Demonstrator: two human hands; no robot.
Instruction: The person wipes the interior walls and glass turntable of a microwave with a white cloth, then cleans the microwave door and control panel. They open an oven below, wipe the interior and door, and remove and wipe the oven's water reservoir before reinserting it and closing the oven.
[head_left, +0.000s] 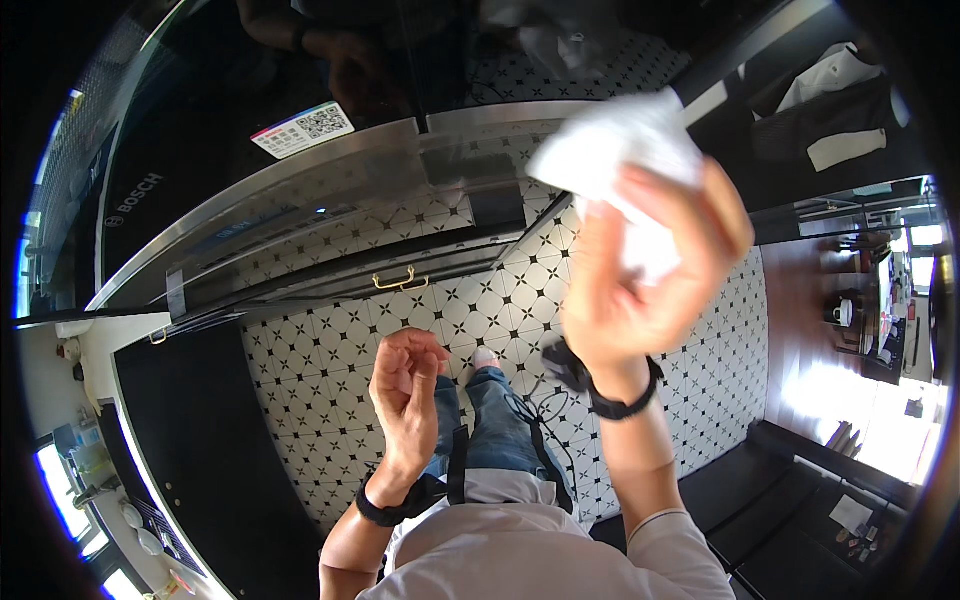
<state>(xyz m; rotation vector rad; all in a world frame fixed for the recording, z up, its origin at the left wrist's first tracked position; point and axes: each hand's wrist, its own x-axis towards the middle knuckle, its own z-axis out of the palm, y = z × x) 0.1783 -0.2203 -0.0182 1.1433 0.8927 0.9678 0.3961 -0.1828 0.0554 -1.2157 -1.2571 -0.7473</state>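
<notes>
My right hand (652, 262) is raised and grips a crumpled white cloth or paper wipe (622, 142), both blurred. The wipe is in front of the lower right part of a glossy black Bosch appliance (225, 82); whether it touches the surface cannot be told. My left hand (409, 375) hangs low before my body, with its fingers loosely curled in and nothing visible in them. A steel strip (360, 142) runs along the appliance's glass, and a shiny panel (360, 214) beneath it shows a small lit symbol. The glass mirrors an arm and the floor.
Below the panel is a drawer with a brass handle (395, 279). Patterned tiles (330, 360) cover the floor. A dark cabinet (202, 420) stands left, beside a counter with dishes (139, 525). Cloths (847, 150) hang at upper right. A black cable (551, 409) runs near my leg.
</notes>
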